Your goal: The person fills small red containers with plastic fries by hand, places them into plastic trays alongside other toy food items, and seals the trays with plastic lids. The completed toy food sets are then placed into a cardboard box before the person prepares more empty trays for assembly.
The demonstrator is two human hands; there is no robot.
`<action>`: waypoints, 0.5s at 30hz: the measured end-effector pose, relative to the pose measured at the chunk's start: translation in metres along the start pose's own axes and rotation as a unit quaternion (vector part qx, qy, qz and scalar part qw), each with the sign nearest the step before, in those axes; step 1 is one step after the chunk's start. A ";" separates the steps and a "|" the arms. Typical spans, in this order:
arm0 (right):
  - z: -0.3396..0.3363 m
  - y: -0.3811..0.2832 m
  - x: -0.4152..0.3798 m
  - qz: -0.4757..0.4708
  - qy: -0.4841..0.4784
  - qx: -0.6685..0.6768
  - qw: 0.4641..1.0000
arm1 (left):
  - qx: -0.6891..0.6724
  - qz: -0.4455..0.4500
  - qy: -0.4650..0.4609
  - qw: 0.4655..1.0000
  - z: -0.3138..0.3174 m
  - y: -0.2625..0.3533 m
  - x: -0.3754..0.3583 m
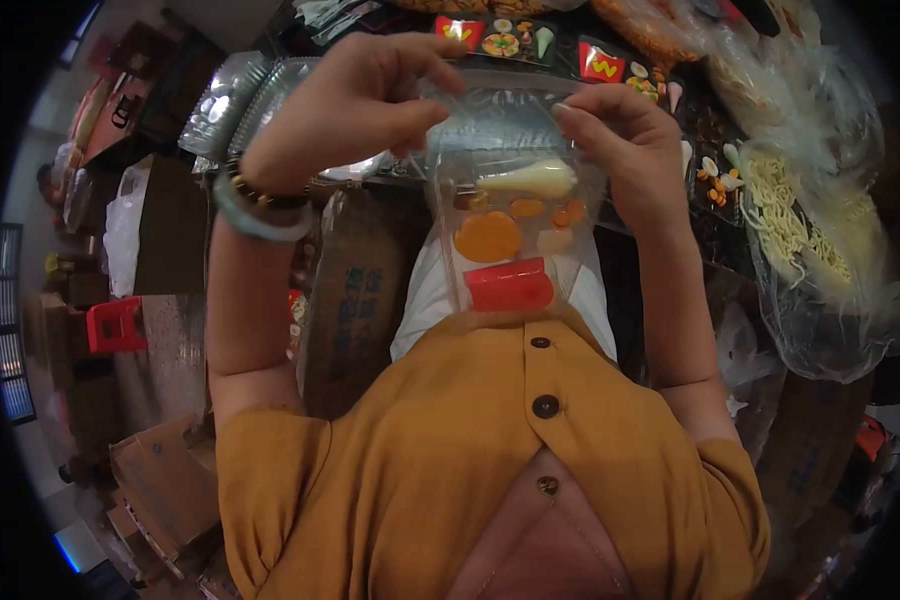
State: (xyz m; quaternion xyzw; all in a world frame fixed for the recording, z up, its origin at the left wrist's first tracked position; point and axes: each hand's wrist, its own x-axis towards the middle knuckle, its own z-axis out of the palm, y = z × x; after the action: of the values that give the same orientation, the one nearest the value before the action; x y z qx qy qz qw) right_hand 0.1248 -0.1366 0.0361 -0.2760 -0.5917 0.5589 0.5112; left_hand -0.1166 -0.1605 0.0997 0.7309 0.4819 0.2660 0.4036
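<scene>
A clear plastic blister pack (448, 215) hangs upright over my lap. Inside it show a red piece (510, 286), an orange disc (487, 237), a long pale toy piece (530, 178) and smaller orange bits. The thumb and fingers of my right hand (625, 130) pinch the pack's upper right edge. Beside its upper left corner, my left hand (375, 95) is raised with fingers curved and apart, and nothing shows between them. A pale green bangle (255, 222) and a beaded bracelet circle my left wrist.
Food-like toy sets with red fry boxes (602, 64) lie on the dark table ahead. Clear plastic shells (225, 100) are stacked at left. On the right, a plastic bag (820, 330) holds noodle-like strands (785, 205). A red stool (116, 325) and cardboard boxes (170, 475) stand at left.
</scene>
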 end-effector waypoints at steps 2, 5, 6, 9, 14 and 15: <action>-0.007 0.032 0.000 0.083 0.026 0.007 0.996 | -0.073 0.003 0.050 0.996 0.028 -0.051 0.014; -0.022 0.083 0.008 0.140 0.084 -0.043 0.986 | -0.222 -0.022 0.121 0.967 0.077 -0.114 0.030; -0.022 0.086 0.009 0.143 0.082 -0.045 0.985 | -0.336 -0.072 0.150 0.927 0.089 -0.127 0.035; -0.018 0.088 0.019 -0.200 0.173 -0.427 0.865 | -0.468 -0.137 0.198 0.850 0.103 -0.135 0.047; 0.019 0.096 0.037 -0.380 -0.044 -0.539 0.750 | -0.496 -0.131 0.192 0.837 0.101 -0.129 0.044; 0.020 0.101 0.044 -0.394 -0.065 -0.552 0.732 | -0.461 -0.115 0.174 0.863 0.100 -0.130 0.043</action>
State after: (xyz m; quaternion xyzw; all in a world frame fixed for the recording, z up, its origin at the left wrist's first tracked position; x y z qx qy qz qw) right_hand 0.0673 -0.0822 -0.0428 -0.2149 -0.8835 -0.1016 0.4037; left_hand -0.0855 -0.1270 -0.0631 0.3430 0.4470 0.5323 0.6318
